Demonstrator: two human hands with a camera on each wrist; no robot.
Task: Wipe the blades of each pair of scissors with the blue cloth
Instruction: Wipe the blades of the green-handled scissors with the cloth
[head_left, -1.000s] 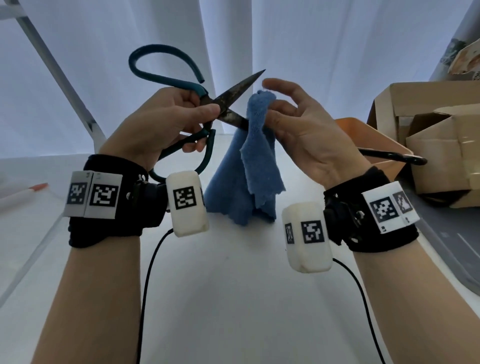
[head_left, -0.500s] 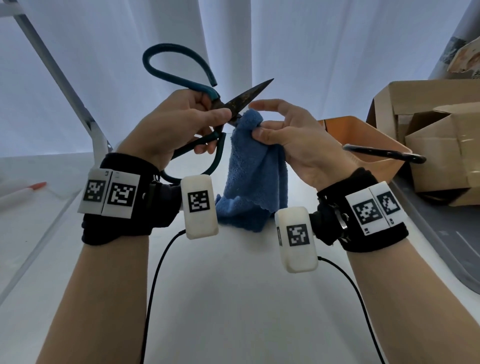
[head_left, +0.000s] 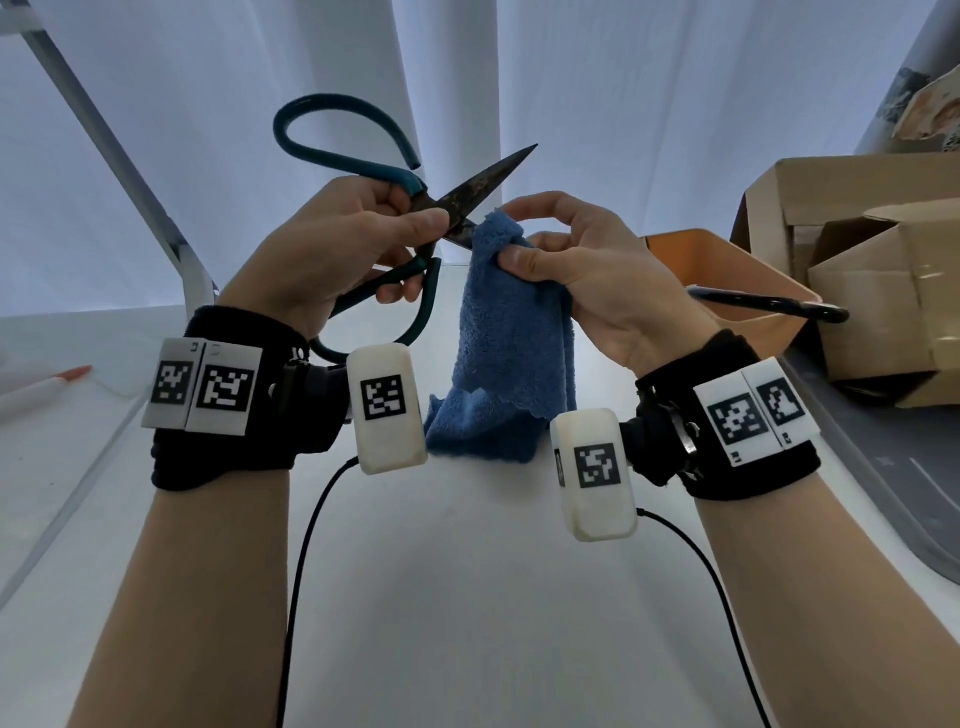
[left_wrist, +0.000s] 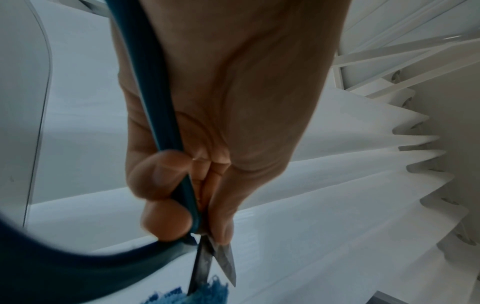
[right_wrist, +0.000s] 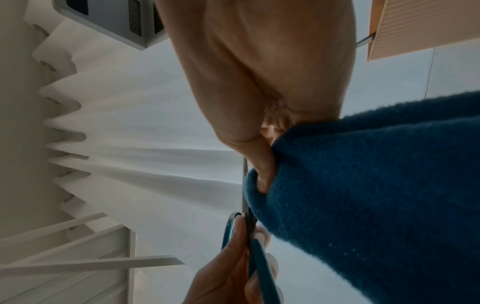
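My left hand (head_left: 363, 234) grips a pair of teal-handled scissors (head_left: 358, 156) near the pivot, held up with the dark blades spread apart. The upper blade (head_left: 493, 176) points up and right, bare. My right hand (head_left: 561, 249) pinches the blue cloth (head_left: 514, 353) around the lower blade, close to the pivot; that blade is hidden in the cloth. The cloth's lower end rests bunched on the white table (head_left: 467, 597). In the left wrist view both blades (left_wrist: 223, 265) show, one entering the cloth (left_wrist: 207, 294). The right wrist view shows the cloth (right_wrist: 376, 195) against the blade (right_wrist: 245, 197).
An orange bin (head_left: 727, 275) stands at the right with a black-handled tool (head_left: 769, 306) lying across its rim. Cardboard boxes (head_left: 872, 260) sit behind it on a grey tray (head_left: 883, 493). A white pen with an orange tip (head_left: 47, 384) lies at the far left. A metal frame leg (head_left: 130, 171) slants behind my left hand.
My right hand slid the cloth along the lower blade toward the pivot, and its fingers curled in around the cloth. Both hands shifted slightly right and down with the scissors.
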